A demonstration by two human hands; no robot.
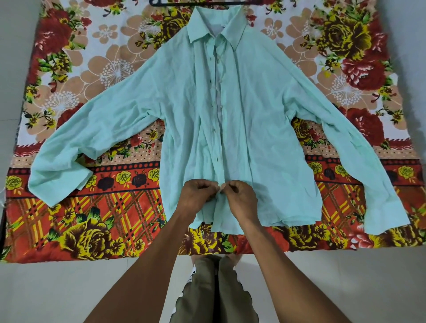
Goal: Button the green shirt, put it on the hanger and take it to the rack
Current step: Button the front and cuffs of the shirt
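1. The shirt [253,110] lies front up on a flowered sheet [69,69], collar at the far end, hem toward the person, both sleeves spread out to the sides.
2. The shirt's front is open from the collar down; a row of dark buttonholes runs along one edge and a row of pale buttons along the other, the two edges lying just beside each other.
3. The left hand [198,196] pinches the buttonhole edge low on the front, close to the hem, fingers curled in on the cloth.
4. The right hand [242,198] pinches the button edge at the same height, fingers curled; its fingertips meet those of the left hand over the middle of the shirt.
5. Both grips sit at the lowest part of the front opening, so nearly all of the shirt stretches away beyond the hands, and only a short strip of hem lies between them and the person.
6. The hanger [196,2], black, lies on the sheet just past the collar, mostly cut off by the top edge of the view.
7. The sheet covers a pale floor [69,288]; the person's knees show below the forearms.
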